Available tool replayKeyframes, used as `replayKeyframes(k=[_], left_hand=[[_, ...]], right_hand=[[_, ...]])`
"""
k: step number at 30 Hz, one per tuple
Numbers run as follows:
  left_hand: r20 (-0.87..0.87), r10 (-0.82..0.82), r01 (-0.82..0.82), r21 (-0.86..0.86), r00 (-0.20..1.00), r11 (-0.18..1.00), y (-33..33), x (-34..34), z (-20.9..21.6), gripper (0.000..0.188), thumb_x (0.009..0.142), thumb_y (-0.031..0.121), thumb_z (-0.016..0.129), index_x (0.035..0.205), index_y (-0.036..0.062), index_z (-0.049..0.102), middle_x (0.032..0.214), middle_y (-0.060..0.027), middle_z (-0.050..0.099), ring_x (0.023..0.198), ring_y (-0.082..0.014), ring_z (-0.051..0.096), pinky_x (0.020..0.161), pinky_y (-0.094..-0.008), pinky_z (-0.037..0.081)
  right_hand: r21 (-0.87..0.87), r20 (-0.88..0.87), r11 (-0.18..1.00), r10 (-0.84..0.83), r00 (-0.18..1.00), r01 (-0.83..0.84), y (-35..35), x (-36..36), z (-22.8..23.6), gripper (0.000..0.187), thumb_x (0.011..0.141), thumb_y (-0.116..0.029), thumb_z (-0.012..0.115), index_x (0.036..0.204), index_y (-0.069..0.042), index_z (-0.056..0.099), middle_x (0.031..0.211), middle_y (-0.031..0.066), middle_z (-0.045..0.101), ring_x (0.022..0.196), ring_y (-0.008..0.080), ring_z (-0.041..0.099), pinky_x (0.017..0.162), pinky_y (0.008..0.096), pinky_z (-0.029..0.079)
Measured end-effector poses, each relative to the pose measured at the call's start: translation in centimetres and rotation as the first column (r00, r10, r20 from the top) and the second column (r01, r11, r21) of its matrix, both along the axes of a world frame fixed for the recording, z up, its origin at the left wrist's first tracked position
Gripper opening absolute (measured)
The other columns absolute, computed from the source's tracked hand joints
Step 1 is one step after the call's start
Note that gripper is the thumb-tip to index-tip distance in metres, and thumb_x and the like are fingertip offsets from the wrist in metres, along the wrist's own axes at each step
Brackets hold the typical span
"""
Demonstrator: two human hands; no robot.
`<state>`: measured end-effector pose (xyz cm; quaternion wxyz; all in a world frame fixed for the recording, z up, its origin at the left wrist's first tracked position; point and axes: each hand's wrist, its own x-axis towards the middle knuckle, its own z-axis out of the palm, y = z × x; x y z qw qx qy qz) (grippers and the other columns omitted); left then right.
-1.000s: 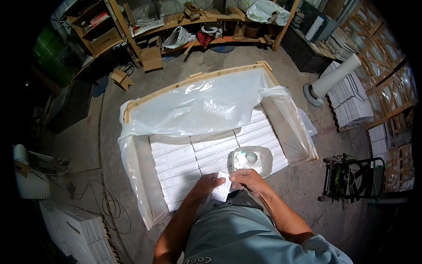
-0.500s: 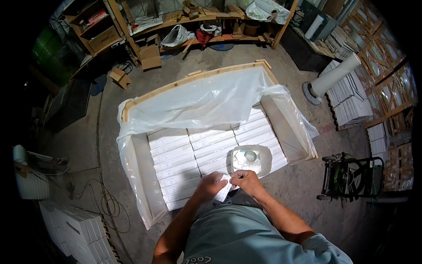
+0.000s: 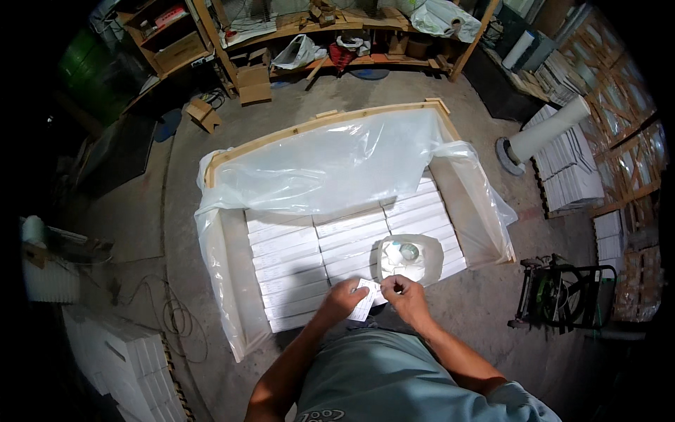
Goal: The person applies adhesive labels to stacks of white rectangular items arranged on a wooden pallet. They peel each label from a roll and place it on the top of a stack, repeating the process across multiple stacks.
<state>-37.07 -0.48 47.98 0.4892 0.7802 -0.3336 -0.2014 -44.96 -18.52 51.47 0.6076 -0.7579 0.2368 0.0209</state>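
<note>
Close in front of my body, my left hand grips a white printed card between thumb and fingers. My right hand is beside it, thumb and finger pinched at the card's upper right edge, where a small white piece shows. Just beyond my right hand, a pale tub rests on the packed boxes, holding white material and a round, greenish, clear-looking object. Rows of white boxes fill the wooden crate, whose walls are draped with translucent plastic sheeting.
A hand truck stands at the right, with a tall white roll and stacked white packages beyond. Another white stack is at lower left, near a coiled hose. Wooden shelving lines the back.
The view has shifted slightly, moving the crate right in the picture. My right hand has drawn a little away from my left, its fingers still pinched, and more of the card shows.
</note>
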Motion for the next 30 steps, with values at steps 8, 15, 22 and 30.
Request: replayKeyframes(k=[8,15,22,30], left_hand=[[-0.137,-0.009,-0.003,-0.085,0.991,0.996,-0.5,-0.8,-1.5,0.025,0.090,0.022,0.061,0.085,-0.0019,0.058,0.076,-0.0185,0.054,0.070,-0.0346,0.055,0.066,-0.0421,0.044],[-0.228,-0.009,0.035,0.108,0.974,0.994,-1.2,-0.9,-2.6,0.023,0.089,0.023,0.060,0.091,0.0015,0.066,0.076,-0.0144,0.061,0.068,-0.0240,0.059,0.059,-0.0352,0.045],[-0.893,0.181,-0.216,0.097,0.413,0.972,-5.1,-1.3,-1.1,0.027,0.087,0.025,0.061,0.102,0.0031,0.068,0.075,0.0001,0.059,0.065,-0.0076,0.052,0.058,-0.0254,0.042],[-0.490,0.193,-0.024,0.331,0.850,0.943,-11.3,-2.4,-4.9,0.035,0.086,0.029,0.059,0.100,-0.0024,0.065,0.093,-0.0214,0.067,0.091,-0.0365,0.064,0.084,-0.0424,0.048]], right_hand=[[0.171,-0.118,0.985,0.036,0.992,-0.015,-0.1,0.2,-0.8,0.016,0.086,-0.015,0.069,0.088,0.001,0.067,0.074,0.0008,0.062,0.069,0.0077,0.054,0.064,0.0245,0.045],[0.230,-0.154,0.973,0.018,0.988,0.018,-1.2,-0.9,-4.2,0.014,0.087,-0.013,0.065,0.086,0.001,0.065,0.074,0.0007,0.062,0.069,0.0082,0.054,0.065,0.0251,0.045],[0.277,-0.192,0.949,-0.100,0.976,0.151,-3.3,-2.9,-7.4,0.016,0.092,-0.017,0.063,0.087,-0.001,0.061,0.076,-0.0015,0.060,0.071,0.0059,0.053,0.062,0.0229,0.043],[0.119,-0.190,0.984,-0.110,0.976,0.134,-7.4,-4.4,-9.2,0.020,0.093,-0.019,0.059,0.089,0.000,0.063,0.079,0.0061,0.065,0.072,0.0099,0.057,0.066,0.0288,0.047]])
